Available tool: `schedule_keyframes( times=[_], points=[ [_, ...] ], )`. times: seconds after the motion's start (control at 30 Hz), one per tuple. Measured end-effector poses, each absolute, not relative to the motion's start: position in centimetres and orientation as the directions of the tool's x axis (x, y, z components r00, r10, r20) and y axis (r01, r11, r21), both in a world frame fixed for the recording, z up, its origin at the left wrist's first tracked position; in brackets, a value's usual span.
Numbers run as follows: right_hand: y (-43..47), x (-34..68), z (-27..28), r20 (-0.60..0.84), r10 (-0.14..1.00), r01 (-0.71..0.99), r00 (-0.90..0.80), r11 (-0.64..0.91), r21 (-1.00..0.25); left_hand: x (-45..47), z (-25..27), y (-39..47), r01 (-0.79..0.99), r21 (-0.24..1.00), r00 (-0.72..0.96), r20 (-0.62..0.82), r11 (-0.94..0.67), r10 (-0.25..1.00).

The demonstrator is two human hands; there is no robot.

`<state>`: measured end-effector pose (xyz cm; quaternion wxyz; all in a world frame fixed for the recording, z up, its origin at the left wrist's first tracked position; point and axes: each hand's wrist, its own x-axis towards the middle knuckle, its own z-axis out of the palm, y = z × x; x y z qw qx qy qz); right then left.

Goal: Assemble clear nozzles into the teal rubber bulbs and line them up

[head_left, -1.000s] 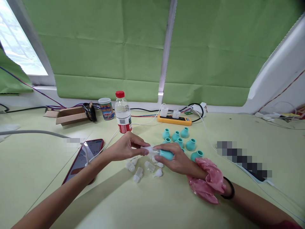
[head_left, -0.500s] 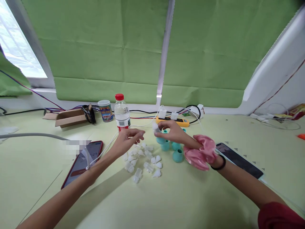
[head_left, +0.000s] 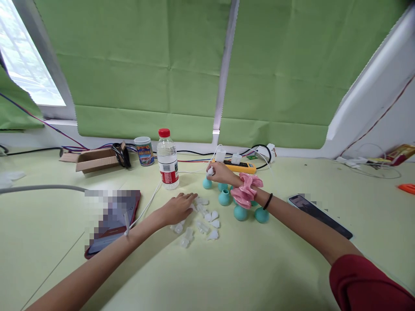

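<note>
My right hand (head_left: 222, 172) pinches a small white plastic tip (head_left: 210, 171) at the back of the table. Directly under that tip is a teal rubber bulb (head_left: 207, 183); whether the two are joined is hard to make out. More teal bulbs (head_left: 224, 197) stand below and beside my right wrist, some partly hidden by a pink scrunchie (head_left: 246, 190). My left hand (head_left: 178, 208) lies palm down with fingers stretched over a pile of clear plastic connectors (head_left: 202, 227) and white tips (head_left: 213, 234), covering part of the pile.
A red-capped bottle (head_left: 168, 166), a can (head_left: 144, 151) and an open cardboard box (head_left: 97, 160) stand at the back left. Behind my right hand lies a yellow power strip (head_left: 241, 167) with cables. One phone (head_left: 113, 229) is near my left forearm, another (head_left: 319, 216) beyond my right.
My right hand has moved back and left, lowering the white tip and teal bulb toward the table. My left hand has dropped from the air onto the plastic pile, its fingers now extended.
</note>
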<state>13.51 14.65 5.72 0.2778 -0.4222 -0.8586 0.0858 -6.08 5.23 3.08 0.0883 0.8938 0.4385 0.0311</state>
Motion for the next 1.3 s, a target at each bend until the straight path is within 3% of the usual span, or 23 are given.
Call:
schedule_keyframes(
  times=[0.13, 0.2, 0.27, 0.4, 0.43, 0.5, 0.6, 1.13, 1.3],
  points=[
    [13.7, 13.6, 6.5, 0.454, 0.767, 0.713, -0.453, 0.617, -0.332, -6.5, 3.5, 5.4, 0.788, 0.219, 0.595, -0.03, -0.575, 0.804],
    [11.9, 13.5, 7.3, 0.533, 0.715, 0.707, -0.453, 0.652, -0.274, -6.7, 3.6, 5.6, 0.785, 0.24, 0.593, -0.028, -0.571, 0.804],
    [9.2, 13.3, 7.6, 0.647, 0.578, 0.663, -0.497, 0.734, -0.147, -6.9, 3.6, 5.7, 0.783, 0.256, 0.59, -0.019, -0.566, 0.807],
    [2.8, 13.1, 5.6, 0.608, 0.4, 0.485, -0.686, 0.874, -0.028, -6.9, 3.4, 5.9, 0.791, 0.265, 0.569, 0.016, -0.552, 0.822],
    [1.5, 13.1, 4.6, 0.524, 0.371, 0.431, -0.767, 0.903, -0.01, -6.9, 3.4, 5.9, 0.792, 0.265, 0.565, 0.024, -0.551, 0.824],
    [-0.1, 13.2, 2.8, 0.348, 0.396, 0.416, -0.85, 0.909, -0.019, -6.8, 3.5, 5.9, 0.793, 0.263, 0.561, 0.035, -0.55, 0.827],
    [-0.4, 13.4, 1.0, 0.25, 0.505, 0.508, -0.826, 0.859, -0.061, -6.9, 3.7, 5.9, 0.796, 0.254, 0.559, 0.037, -0.549, 0.828],
    [1.0, 13.5, -0.6, 0.47, 0.639, 0.6, -0.609, 0.759, -0.254, -7.3, 4.0, 6.0, 0.743, 0.2, 0.651, 0.006, -0.639, 0.759],
    [1.5, 13.2, -0.6, 0.463, 0.635, 0.593, -0.618, 0.763, -0.257, -6.8, 4.4, 5.5, 0.729, 0.104, 0.675, 0.061, -0.677, 0.735]
  ],
)
